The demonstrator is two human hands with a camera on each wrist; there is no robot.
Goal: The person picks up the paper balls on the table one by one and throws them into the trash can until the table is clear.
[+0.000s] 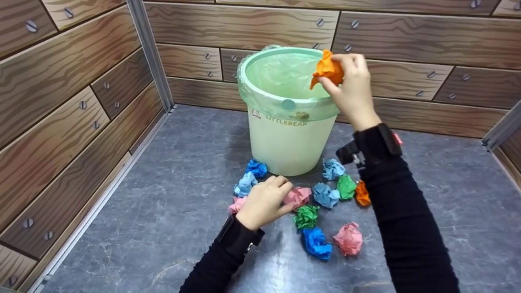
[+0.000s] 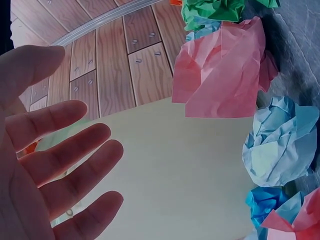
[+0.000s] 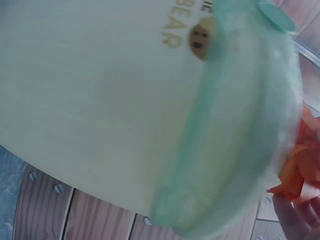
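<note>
My right grip (image 1: 352, 83) is clamped on an orange ball (image 1: 329, 71), thumb below, fingers above, up at the right rim of the bin (image 1: 289, 142)! My left grip (image 1: 266, 201) hangs low, fingers apart, nothing between them, just beside a pink ball (image 1: 299, 197).

Down on the grey surface (image 1: 163, 228), nearest me: a second pink ball (image 1: 349, 239), a blue ball (image 1: 315, 244) beside it, and a green ball (image 1: 306, 217) just behind that. Further along, a grey-blue ball (image 1: 325, 194), a second green ball (image 1: 346, 187), and a second orange ball (image 1: 362, 193) partly covered by my sleeve (image 1: 399, 211). Over to the left, a third pink ball (image 1: 236, 204) half hidden by my left grip, then a light blue ball (image 1: 246, 185). A second blue ball (image 1: 256, 167) sits close to the bin's foot, a second light blue ball (image 1: 333, 169) off its right side.

And the score? I'd call it early: one ball lifted to the bin, not yet let go, about eleven left down here. The liner (image 1: 276, 73) shows no paper on its visible side, but the bottom's out of sight, so I can't tell what's already in. Behind it all, the plank-patterned wall (image 1: 244, 26).
</note>
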